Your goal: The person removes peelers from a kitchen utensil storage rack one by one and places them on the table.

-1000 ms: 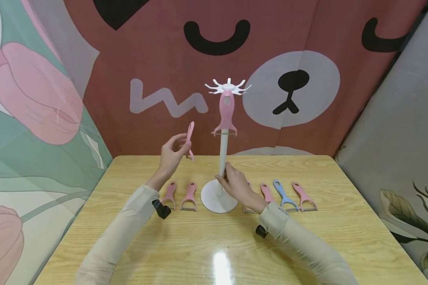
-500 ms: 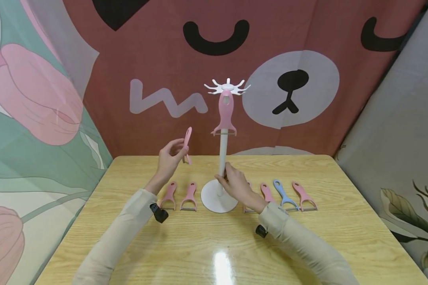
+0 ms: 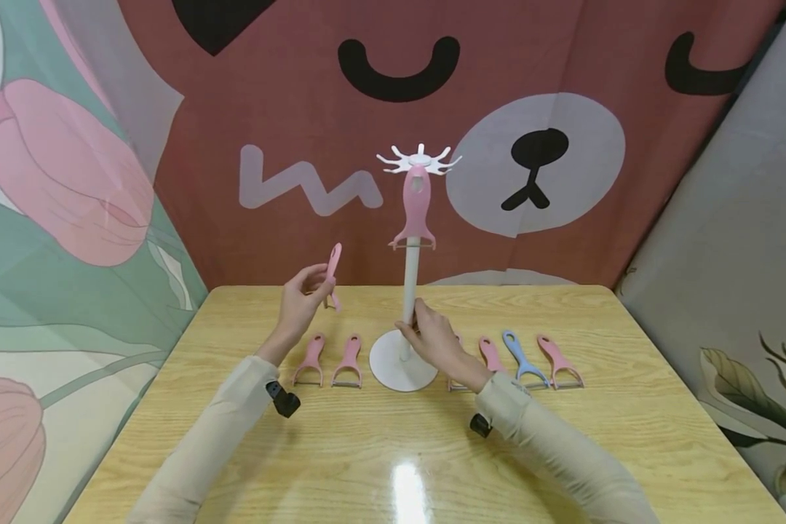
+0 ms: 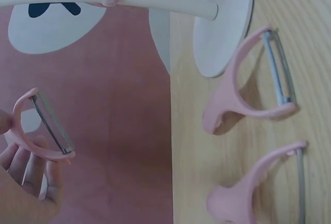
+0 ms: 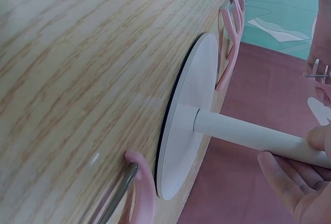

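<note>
My left hand point(image 3: 299, 300) pinches a pink Y-shaped peeler point(image 3: 333, 271) in the air, left of the white stand; its metal blade shows in the left wrist view, where the peeler point(image 4: 42, 150) tilts away from the fingers. My right hand point(image 3: 435, 338) grips the white pole point(image 3: 410, 280) of the stand low down, just above its round base point(image 3: 393, 371). Another pink peeler point(image 3: 417, 207) hangs from the stand's white hook top point(image 3: 421, 159), blade end down. In the right wrist view, thumb and fingers wrap the pole point(image 5: 248, 131).
On the wooden table point(image 3: 367, 444), two pink peelers lie left of the base, the nearer one point(image 3: 348, 360) close to it. To the right lie a blue peeler point(image 3: 524, 360) and several pink ones point(image 3: 559, 362), one partly hidden behind my right hand. A patterned cloth point(image 3: 288, 109) hangs behind.
My left hand has moved left and down, carrying the pink peeler away from the stand. The right hand stays on the pole, and the hanging peeler keeps its place.
</note>
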Available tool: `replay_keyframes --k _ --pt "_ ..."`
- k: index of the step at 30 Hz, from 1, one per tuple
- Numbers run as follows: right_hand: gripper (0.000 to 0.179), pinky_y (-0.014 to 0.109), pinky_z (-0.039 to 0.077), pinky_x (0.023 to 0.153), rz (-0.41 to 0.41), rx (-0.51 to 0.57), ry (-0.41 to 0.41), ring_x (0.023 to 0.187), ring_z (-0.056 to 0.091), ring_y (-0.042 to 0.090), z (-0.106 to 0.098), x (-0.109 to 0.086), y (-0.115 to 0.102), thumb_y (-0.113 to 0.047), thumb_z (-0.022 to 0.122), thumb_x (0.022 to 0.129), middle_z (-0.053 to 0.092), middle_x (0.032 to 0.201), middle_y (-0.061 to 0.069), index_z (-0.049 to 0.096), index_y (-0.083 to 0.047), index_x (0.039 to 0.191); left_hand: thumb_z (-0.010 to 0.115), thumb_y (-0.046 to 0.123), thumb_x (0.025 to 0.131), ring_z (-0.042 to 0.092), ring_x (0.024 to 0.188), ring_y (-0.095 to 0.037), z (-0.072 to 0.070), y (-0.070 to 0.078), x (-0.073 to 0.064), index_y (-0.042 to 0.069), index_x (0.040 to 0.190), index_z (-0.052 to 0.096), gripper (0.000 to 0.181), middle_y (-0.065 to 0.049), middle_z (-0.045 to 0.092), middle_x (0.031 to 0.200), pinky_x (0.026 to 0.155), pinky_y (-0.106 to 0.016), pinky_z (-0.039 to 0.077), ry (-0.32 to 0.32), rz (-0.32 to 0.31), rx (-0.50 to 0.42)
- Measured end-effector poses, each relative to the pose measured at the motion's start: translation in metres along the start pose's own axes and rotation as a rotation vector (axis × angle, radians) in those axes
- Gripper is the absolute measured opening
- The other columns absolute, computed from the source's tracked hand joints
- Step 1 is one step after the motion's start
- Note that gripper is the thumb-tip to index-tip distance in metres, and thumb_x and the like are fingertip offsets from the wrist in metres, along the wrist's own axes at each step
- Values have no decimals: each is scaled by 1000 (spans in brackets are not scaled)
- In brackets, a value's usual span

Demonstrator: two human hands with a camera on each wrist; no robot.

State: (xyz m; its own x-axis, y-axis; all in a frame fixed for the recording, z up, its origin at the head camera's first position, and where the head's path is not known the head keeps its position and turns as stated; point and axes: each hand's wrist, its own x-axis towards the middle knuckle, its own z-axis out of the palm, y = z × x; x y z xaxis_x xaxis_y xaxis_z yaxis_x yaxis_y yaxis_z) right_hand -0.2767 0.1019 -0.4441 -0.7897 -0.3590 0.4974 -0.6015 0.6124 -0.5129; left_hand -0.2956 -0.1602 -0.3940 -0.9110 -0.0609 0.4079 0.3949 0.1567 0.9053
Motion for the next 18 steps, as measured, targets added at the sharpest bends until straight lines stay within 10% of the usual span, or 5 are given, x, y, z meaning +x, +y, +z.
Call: replay_keyframes --k 18 --pt "21 24 49 52 1 -11 -2 66 61 14 1 -1 0 -17 66 97 57 80 4 53 -1 102 69 5 93 65 88 -14 -18 -17 -9 -6 127 61 36 -26 63 116 59 -18 48 -1 -80 64"
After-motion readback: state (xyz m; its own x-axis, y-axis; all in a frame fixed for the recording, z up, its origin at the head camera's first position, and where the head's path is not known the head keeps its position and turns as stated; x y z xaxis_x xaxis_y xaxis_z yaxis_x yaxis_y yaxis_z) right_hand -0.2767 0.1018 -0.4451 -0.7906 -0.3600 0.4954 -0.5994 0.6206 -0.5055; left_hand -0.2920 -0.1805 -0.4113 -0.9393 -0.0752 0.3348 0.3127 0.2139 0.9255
